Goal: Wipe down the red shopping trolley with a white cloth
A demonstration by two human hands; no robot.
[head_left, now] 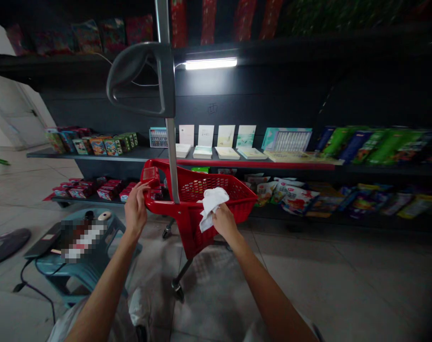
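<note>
A red plastic shopping cart (197,223) on wheels stands in front of me, with a metal pole (171,152) rising from its side and a grey loop handle (166,80) on that pole. My left hand (136,211) grips the cart's left end, its fingers over the red edge. In my right hand (223,221) is a crumpled white cloth (216,198), which lies over the basket's near rim. Part of the cloth hangs down the outer side. The fingers under the cloth are partly hidden.
Dark store shelves (361,164) span the back, bearing books (226,142), boxes (107,145) and bagged goods (297,197). At the left, a blue-green plastic stool (66,270) carries a laptop-like dark device (43,240) with a cable, and a tape roll (104,216). Tiled floor lies beneath.
</note>
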